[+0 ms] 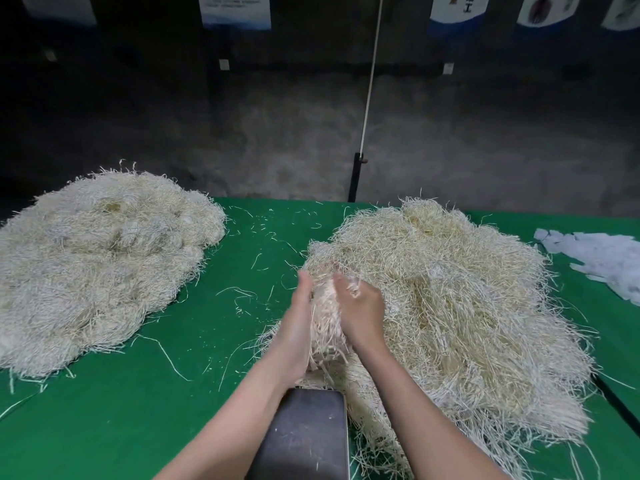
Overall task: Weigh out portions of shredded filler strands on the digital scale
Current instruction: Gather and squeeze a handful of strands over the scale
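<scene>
A big heap of pale shredded filler strands (450, 299) lies on the right of the green table (138, 410). Both hands work a bunch of strands (325, 317) at the heap's left edge. My left hand (296, 327) presses against the bunch's left side with fairly straight fingers. My right hand (362, 310) grips the bunch from the right, fingers curled into the strands. The dark flat digital scale (308, 438) sits just below the hands, partly under my left forearm; its display is not visible.
A second large heap of strands (100, 258) covers the table's left side. Loose strands lie scattered across the green middle. White paper pieces (602, 258) lie at the far right. A pole with a cord (356, 174) stands behind the table's far edge.
</scene>
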Available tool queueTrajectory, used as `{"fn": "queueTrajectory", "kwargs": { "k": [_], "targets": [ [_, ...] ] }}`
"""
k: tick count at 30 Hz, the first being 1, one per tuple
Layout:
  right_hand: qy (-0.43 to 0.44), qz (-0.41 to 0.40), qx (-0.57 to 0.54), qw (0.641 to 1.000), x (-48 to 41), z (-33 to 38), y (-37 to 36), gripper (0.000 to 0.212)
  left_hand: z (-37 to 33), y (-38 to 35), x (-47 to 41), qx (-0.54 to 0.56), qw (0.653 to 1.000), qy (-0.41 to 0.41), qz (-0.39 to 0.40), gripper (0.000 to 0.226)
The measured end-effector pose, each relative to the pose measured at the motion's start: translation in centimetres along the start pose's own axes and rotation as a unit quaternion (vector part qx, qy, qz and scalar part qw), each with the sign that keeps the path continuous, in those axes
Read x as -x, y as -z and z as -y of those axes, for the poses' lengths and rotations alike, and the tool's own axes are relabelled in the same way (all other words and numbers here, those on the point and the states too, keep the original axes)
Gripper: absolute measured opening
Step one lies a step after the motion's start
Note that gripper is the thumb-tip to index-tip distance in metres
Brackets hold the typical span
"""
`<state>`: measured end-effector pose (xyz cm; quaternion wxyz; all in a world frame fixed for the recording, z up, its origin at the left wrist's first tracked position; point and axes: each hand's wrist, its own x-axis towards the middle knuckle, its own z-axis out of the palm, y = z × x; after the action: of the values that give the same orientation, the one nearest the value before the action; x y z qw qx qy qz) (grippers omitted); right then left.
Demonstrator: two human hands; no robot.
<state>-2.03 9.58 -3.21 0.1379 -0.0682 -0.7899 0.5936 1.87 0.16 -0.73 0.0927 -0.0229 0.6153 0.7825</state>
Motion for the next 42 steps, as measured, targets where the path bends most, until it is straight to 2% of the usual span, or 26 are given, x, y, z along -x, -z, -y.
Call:
{"fn": "queueTrajectory", "kwargs": {
  "k": [2,3,5,7,9,11,12,13,15,18,20,21,22,23,25,27,29,30,32,33,35,36,38,40,41,42],
  "targets": [
    [-0.013,-0.093,-0.006,0.996,-0.6,0.0,0.2,0.050,1.3,-0.5,1.3,-0.127,0.980,-0.099,-0.120,0.073],
    [0.011,-0.130,0.003,0.991,-0.7,0.1,0.4,0.040,2.1,-0.8,1.8,-0.151,0.966,-0.148,-0.151,0.070],
    [0.050,-0.146,0.033,0.988,-0.5,0.4,0.3,0.037,3.2,-1.5,2.1,-0.161,0.960,-0.183,-0.138,0.069],
    [0.054,-0.092,0.005,0.994,0.6,0.6,-0.3,0.045,3.0,-2.2,1.4,-0.119,0.974,-0.152,-0.117,0.063],
    [0.022,-0.019,-0.057,0.998,1.7,0.9,-0.8,0.062,2.0,-2.3,-0.3,-0.027,0.989,-0.068,-0.128,0.058],
    [-0.051,0.001,-0.112,0.992,1.8,1.1,-1.0,0.067,1.8,-1.4,-1.9,0.082,0.988,0.059,-0.118,0.070],
    [-0.083,-0.006,-0.142,0.986,1.6,1.2,-0.9,0.067,1.9,-1.2,-2.1,0.131,0.984,0.083,-0.091,0.075],
    [-0.098,-0.018,-0.150,0.984,1.2,1.1,-0.9,0.066,2.2,-1.2,-1.7,0.155,0.982,0.086,-0.068,0.081],
    [-0.082,-0.029,-0.077,0.993,1.0,1.1,-0.8,0.065,2.8,-2.0,-1.1,0.139,0.984,0.072,-0.082,0.081],
    [-0.031,0.061,0.046,0.997,2.4,0.6,-1.0,0.077,1.7,-1.6,-2.3,0.084,0.978,0.032,-0.190,0.050],
    [-0.026,0.160,0.038,0.986,3.1,-0.4,-0.3,0.068,0.2,-0.1,-3.4,0.048,0.965,0.010,-0.258,0.042],
    [-0.019,0.182,0.012,0.983,3.2,-0.8,0.4,0.065,-0.4,0.6,-3.7,0.036,0.959,0.002,-0.280,0.041],
    [0.004,0.161,-0.002,0.987,3.2,-1.1,1.0,0.059,-0.6,1.2,-4.1,0.017,0.957,-0.010,-0.289,0.041],
    [0.034,0.105,0.009,0.994,3.3,-1.1,1.5,0.056,-0.4,1.6,-4.3,-0.013,0.958,-0.022,-0.286,0.041],
    [0.089,0.025,0.037,0.995,2.7,-0.4,1.7,0.068,0.4,1.2,-4.0,-0.100,0.967,-0.049,-0.228,0.044],
    [0.112,0.074,0.009,0.991,1.7,1.1,1.5,0.074,0.8,0.2,-3.1,-0.193,0.971,-0.070,-0.119,0.057],
    [0.086,0.163,-0.040,0.982,0.7,2.6,1.5,0.058,1.1,-0.6,-2.7,-0.250,0.962,-0.103,-0.036,0.086],
    [0.057,0.193,-0.068,0.977,0.4,2.8,1.6,0.045,0.7,-0.9,-2.9,-0.261,0.958,-0.115,-0.025,0.093],
    [0.011,0.153,-0.088,0.984,0.3,2.5,1.4,0.017,-0.1,-1.0,-3.3,-0.264,0.951,-0.144,-0.076,0.083],
    [-0.013,0.109,-0.099,0.989,0.4,2.1,1.3,0.013,-0.3,-0.9,-3.7,-0.245,0.947,-0.163,-0.131,0.067],
    [-0.080,0.039,-0.174,0.981,0.6,1.4,0.9,0.037,-0.3,-0.1,-4.3,-0.155,0.956,-0.142,-0.205,0.052],
    [-0.111,0.005,-0.218,0.970,0.4,1.2,0.7,0.048,-0.1,0.4,-4.5,-0.101,0.974,-0.092,-0.181,0.058],
    [-0.130,-0.071,-0.251,0.957,-0.2,1.2,0.6,0.057,1.2,0.5,-3.7,0.021,0.998,0.033,-0.044,0.073],
    [-0.051,-0.120,-0.198,0.972,-0.5,1.3,0.8,0.052,2.2,-0.5,-2.6,0.133,0.985,0.094,0.057,0.072],
    [0.000,-0.120,-0.153,0.981,-0.2,1.1,0.8,0.043,2.2,-1.1,-2.4,0.178,0.978,0.089,0.061,0.068],
    [0.044,-0.104,-0.119,0.986,0.4,0.6,0.5,0.036,1.9,-1.4,-2.4,0.208,0.974,0.082,0.027,0.061]
  ]
}}
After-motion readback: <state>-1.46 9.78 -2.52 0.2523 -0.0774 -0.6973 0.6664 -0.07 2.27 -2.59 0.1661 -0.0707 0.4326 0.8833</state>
